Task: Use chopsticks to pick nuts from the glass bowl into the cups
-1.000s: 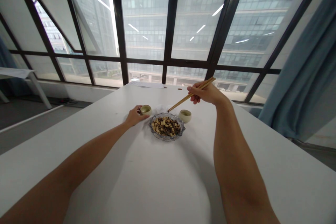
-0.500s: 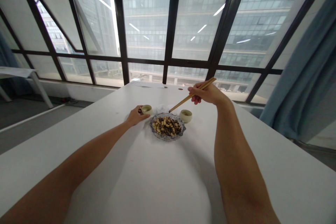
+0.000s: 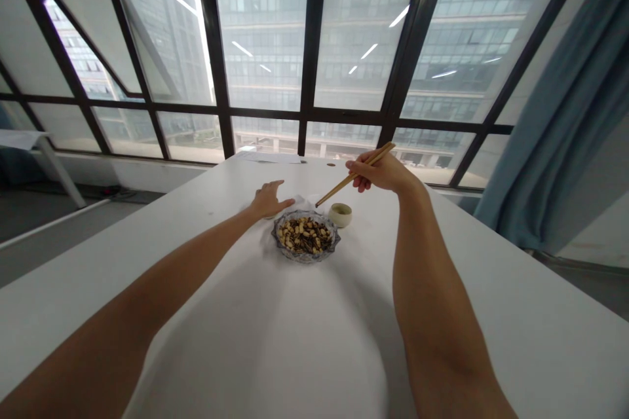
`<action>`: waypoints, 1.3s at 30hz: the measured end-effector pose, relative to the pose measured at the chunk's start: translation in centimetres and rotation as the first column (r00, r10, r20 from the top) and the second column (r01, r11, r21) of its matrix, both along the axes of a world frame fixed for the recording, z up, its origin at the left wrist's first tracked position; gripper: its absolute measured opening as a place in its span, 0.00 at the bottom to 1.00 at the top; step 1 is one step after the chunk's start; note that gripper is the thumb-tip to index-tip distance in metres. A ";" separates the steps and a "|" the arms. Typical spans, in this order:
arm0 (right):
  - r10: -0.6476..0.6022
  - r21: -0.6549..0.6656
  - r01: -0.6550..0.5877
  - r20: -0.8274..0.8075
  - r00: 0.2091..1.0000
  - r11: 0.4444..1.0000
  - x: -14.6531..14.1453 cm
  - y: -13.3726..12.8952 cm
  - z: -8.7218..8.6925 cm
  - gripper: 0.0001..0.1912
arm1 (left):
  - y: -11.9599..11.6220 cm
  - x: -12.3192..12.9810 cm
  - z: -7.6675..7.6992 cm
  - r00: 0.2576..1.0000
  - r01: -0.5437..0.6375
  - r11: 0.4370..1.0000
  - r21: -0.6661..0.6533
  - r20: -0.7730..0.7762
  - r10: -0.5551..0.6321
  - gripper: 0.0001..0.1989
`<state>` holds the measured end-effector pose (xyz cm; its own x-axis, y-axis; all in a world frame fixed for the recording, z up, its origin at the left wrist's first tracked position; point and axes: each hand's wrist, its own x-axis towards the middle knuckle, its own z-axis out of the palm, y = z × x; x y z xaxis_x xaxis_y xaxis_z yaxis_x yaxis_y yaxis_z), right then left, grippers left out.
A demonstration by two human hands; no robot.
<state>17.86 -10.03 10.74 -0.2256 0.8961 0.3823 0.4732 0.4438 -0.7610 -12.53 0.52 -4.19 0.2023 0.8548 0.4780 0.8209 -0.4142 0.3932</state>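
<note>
A pair of wooden chopsticks (image 3: 351,177) is pinched in my right hand (image 3: 376,172). Their tips point down and left, just above the far rim of a clear glass bowl (image 3: 304,258) with a scalloped edge. Dark and pale yellow seeds or nuts (image 3: 303,236) fill that bowl. To its right stands a small pale green cup (image 3: 340,215). My left hand (image 3: 269,199) is stretched out at the bowl's far left, thumb and fingers apart. It covers almost all of the left cup, so whether it touches the cup is hidden.
Behind the bowl lies a crumpled white tissue or clear wrap (image 3: 305,201). All of this is on a long white table (image 3: 314,327) reaching toward a window wall. A blue curtain (image 3: 545,144) hangs at the right, and another white table (image 3: 29,139) stands at the far left.
My left hand has let go of the left cup's side and risen over it, fingers spreading. The right hand keeps the chopsticks in nearly the same pose. The whole view has shifted slightly.
</note>
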 end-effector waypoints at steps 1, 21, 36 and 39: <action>-0.008 0.004 0.008 0.004 1.000 1.000 0.1 0.0 0.0 0.16 | -0.1 1.5 0.7 0.998 0.034 0.999 -0.012 -0.048 -0.034 0.41; -0.106 0.121 0.116 -0.089 0.990 0.986 1.4 -0.6 0.7 0.17 | 0.8 7.5 1.7 0.916 0.402 0.898 0.178 -0.087 -0.393 0.43; -0.104 0.126 0.111 -0.057 0.993 0.986 1.5 -0.2 0.4 0.17 | 0.4 8.1 1.2 0.945 0.322 0.945 0.061 -0.079 -0.317 0.41; -0.106 0.133 0.113 -0.058 0.993 0.985 1.6 -0.1 0.4 0.16 | 0.9 8.5 1.3 0.964 0.198 0.978 -0.069 -0.169 -0.207 0.39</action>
